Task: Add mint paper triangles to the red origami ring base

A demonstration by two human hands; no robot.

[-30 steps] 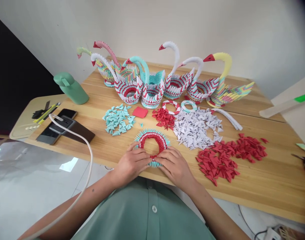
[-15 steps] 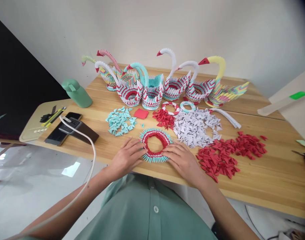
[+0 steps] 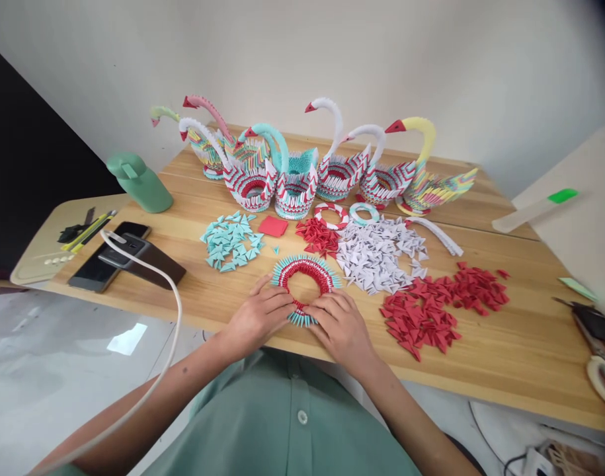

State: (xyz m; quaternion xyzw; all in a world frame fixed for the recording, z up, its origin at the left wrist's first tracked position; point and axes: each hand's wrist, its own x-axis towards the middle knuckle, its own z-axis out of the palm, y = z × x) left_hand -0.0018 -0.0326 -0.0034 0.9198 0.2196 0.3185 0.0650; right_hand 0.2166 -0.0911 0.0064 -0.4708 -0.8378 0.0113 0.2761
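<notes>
A ring of folded paper pieces (image 3: 307, 264), red and white inside with pale blue points outside, lies flat on the wooden table near its front edge. My left hand (image 3: 260, 314) grips the lower left of the ring with its fingers together. On the lower right, my right hand (image 3: 340, 325) has its fingers closed over the rim, their tips close to the left fingertips. Beyond the ring are loose pieces in piles: pale blue (image 3: 230, 241), red (image 3: 319, 237), white (image 3: 379, 254) and a larger red pile (image 3: 424, 314) to the right.
Several paper swans (image 3: 295, 192) stand along the back. Two small rings (image 3: 364, 213) and a red paper stack (image 3: 273, 226) lie before them. At left are a green bottle (image 3: 143, 185), a phone (image 3: 96, 268) and a black device (image 3: 148, 258) with a white cable. Scissors (image 3: 597, 350) lie at right.
Both hands have shifted on the ring. My right hand has moved down and left along the rim, closer to my left hand. The whole view has shifted slightly.
</notes>
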